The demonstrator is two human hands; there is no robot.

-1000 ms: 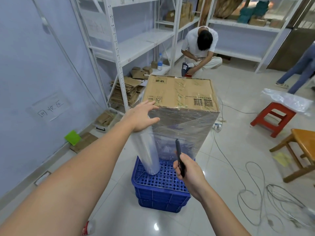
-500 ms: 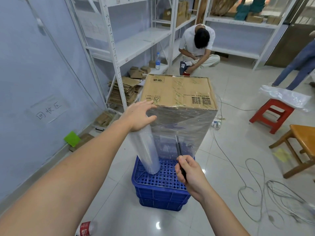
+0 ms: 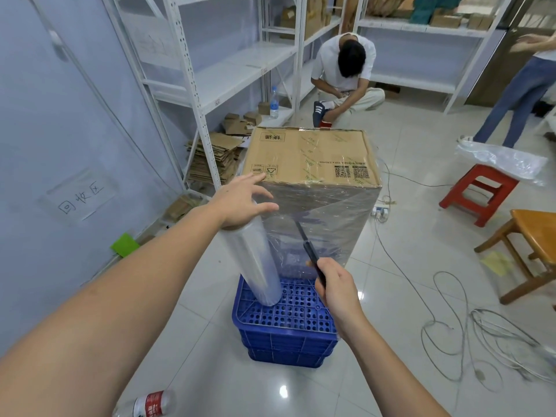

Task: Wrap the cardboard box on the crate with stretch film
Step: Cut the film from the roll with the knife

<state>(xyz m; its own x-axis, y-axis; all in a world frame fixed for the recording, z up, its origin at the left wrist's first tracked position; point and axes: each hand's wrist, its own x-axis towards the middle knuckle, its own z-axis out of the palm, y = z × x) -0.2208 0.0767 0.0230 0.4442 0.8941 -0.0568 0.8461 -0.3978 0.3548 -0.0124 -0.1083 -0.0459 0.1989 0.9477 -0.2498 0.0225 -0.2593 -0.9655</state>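
Standing upright on the blue crate [image 3: 285,320], the stretch film roll [image 3: 258,263] sits just beside the cardboard box [image 3: 310,155], whose sides are already covered in film. The left hand [image 3: 243,203] rests on the roll's top end, fingers spread and relaxed. The right hand [image 3: 337,284] grips a black knife [image 3: 310,254], its blade against the film.

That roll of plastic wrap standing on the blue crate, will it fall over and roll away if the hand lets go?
Probably yes. The stretch film roll is tall and narrow and leans, steadied only by the left hand on its top, so it would likely tip. Being round and glossy, it could then roll off the blue crate. Its thick wound film suggests some weight.
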